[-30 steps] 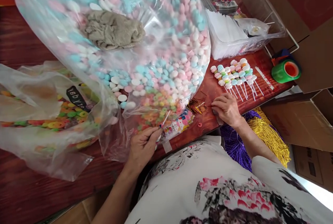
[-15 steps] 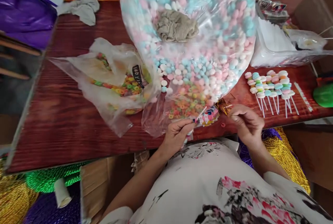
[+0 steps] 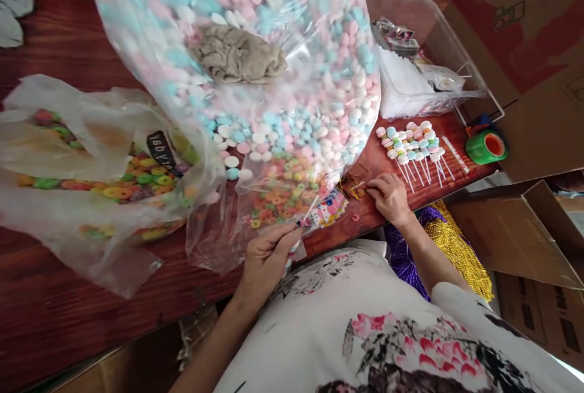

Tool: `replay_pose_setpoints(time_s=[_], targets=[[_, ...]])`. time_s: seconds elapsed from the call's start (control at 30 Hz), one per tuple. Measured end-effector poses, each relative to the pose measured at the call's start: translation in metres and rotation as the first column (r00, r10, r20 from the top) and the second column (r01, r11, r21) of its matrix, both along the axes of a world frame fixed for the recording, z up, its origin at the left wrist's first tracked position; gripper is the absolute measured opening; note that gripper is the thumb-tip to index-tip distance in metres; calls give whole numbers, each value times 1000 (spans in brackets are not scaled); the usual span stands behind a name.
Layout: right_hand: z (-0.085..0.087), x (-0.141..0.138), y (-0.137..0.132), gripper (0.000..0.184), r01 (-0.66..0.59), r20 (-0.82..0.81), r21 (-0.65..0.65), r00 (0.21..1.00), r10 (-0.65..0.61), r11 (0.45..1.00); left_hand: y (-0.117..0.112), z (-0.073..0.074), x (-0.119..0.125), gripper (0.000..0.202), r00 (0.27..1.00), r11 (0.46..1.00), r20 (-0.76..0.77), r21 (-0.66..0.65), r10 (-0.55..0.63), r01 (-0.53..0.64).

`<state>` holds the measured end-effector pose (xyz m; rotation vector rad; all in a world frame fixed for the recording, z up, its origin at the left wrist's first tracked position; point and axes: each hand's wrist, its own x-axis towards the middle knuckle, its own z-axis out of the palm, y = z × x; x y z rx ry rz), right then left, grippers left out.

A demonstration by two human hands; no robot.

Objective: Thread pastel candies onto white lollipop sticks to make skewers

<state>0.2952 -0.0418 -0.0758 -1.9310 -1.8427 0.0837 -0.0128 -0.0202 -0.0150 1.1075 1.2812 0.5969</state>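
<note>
Head view has my left hand (image 3: 268, 254) closed around a white stick (image 3: 311, 207), its bare end poking up over the printed packets (image 3: 329, 209) on the counter (image 3: 55, 320), pastel candies (image 3: 291, 255) partly showing below my grip. My right hand (image 3: 390, 197) bunches its fingertips beside the small gold ties (image 3: 350, 190), though I cannot tell whether they pinch one; other candy skewers (image 3: 413, 142) lie grouped just beyond it.

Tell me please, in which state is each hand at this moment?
Left hand: closed, holding a white stick.
Right hand: fingers bent, at the gold strips; whether it grips one cannot be told.
</note>
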Motion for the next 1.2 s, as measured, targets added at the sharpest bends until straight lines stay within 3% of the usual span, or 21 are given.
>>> replay_pose_setpoints(time_s=[0.13,0.2,0.27,0.37,0.47,0.57,0.67,0.77,0.9,1.1,1.2], targets=[[3,1,11,15,-10,95,-109,995,20,994,0,5,8,25,1000,1000,-1,4,15,-15],[10,7,11,15,-10,13,-86,1000,11,996,-2,6,6,25,1000,1000,-7,-23,18,-18],[19,8,6,15,0,-179,-17,984,-3,1000,-4,5,4,25,999,999,-22,-36,33,-33],[36,-14,-8,13,12,-518,93,854,38,996,-6,4,8,24,999,1000,-33,10,30,-30],[54,-59,-18,9,-67,-707,173,686,172,983,-3,0,19,25,1000,985,6,172,-22,20],[62,-104,-17,18,-274,-673,270,631,385,923,3,-5,26,26,997,933,45,358,-66,46],[60,-128,-7,25,-332,-559,338,682,472,881,5,-6,23,24,996,886,56,462,-71,37],[54,-133,3,26,-364,-506,324,713,485,873,1,-2,13,25,995,862,21,502,-100,76],[50,-135,7,28,-419,-580,261,652,488,870,-3,-1,3,20,992,848,-13,517,-127,116],[54,-139,10,28,-430,-586,181,674,448,884,0,-13,2,28,995,880,81,475,-62,16],[52,-141,6,31,-376,-633,166,668,391,912,1,-15,2,32,990,897,134,441,-39,-24]])
